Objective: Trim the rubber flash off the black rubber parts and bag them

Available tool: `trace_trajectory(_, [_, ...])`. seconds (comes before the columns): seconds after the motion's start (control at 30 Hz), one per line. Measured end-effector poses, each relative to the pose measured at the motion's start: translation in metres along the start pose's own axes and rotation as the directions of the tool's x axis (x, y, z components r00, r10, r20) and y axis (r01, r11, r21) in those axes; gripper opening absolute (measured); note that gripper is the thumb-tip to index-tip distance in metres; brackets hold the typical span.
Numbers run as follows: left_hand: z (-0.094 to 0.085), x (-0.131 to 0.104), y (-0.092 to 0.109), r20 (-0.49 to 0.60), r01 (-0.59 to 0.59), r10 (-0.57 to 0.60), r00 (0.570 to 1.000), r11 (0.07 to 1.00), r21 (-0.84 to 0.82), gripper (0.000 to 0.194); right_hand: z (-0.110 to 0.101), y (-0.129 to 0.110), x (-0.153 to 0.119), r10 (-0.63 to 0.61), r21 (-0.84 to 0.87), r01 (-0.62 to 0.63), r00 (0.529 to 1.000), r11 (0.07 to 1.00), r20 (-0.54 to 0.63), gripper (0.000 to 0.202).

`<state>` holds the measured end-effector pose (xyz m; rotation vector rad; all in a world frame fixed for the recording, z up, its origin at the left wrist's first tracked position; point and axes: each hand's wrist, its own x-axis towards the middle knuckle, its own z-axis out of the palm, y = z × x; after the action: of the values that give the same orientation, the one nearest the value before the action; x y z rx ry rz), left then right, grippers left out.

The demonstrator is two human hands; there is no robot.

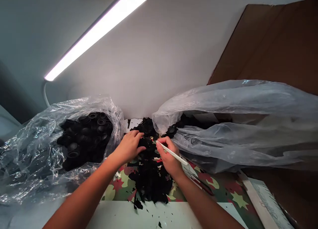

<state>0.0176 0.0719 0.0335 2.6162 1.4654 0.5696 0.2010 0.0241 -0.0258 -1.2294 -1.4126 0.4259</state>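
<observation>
My left hand (131, 145) is over the left side of a heap of black scraps (154, 181), its fingers apart, with nothing visible in its grip. A slim white pen-like tool (174, 153) is held in my right hand (170, 156), its tip pointing left above the scraps. The heap runs from the wall side down to the front of a patterned cloth (120, 186). Left of my left hand, a clear plastic bag (37, 133) lies open around many black ribbed rubber-like parts (85, 136).
A second clear bag (248, 100) stretches across the right, with black parts (171, 131) at its mouth. Behind it stands a cardboard sheet (278, 43). A lit tube lamp (99, 33) hangs above. Scissors-like metal tools (198, 181) lie beside my right forearm. A white surface (124, 215) is in front.
</observation>
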Motion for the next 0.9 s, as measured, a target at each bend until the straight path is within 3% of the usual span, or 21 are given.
trace_trajectory(0.1, [0.017,0.001,-0.001,0.005,-0.005,0.005,1.000,0.998,-0.069,0.041,-0.001,-0.002,0.001,-0.024,0.021,0.024,0.999,0.999,0.031,0.019])
trace_trajectory(0.23, [0.023,-0.003,-0.004,-0.010,-0.010,0.009,1.000,0.991,-0.134,0.028,-0.002,-0.012,0.000,-0.142,0.078,0.134,0.983,0.988,0.115,0.015])
trace_trajectory(0.33, [0.023,-0.008,-0.003,-0.027,-0.034,0.030,0.999,0.981,-0.192,0.028,0.001,-0.018,-0.001,-0.185,0.080,0.174,0.968,0.982,0.167,0.012])
trace_trajectory(0.43, [0.020,-0.013,-0.005,-0.044,-0.037,0.027,0.999,0.966,-0.255,0.032,0.006,-0.017,-0.002,-0.138,0.072,0.128,0.975,0.989,0.173,0.012])
trace_trajectory(0.63, [0.015,-0.020,-0.014,-0.038,0.061,-0.081,0.996,0.923,-0.381,0.042,0.002,-0.008,0.003,-0.084,0.080,0.069,0.978,0.994,0.193,0.016])
trace_trajectory(0.9, [0.009,-0.022,-0.006,-0.018,0.123,-0.170,0.985,0.781,-0.612,0.035,-0.005,-0.011,0.004,-0.147,0.069,0.138,0.979,0.988,0.141,0.017])
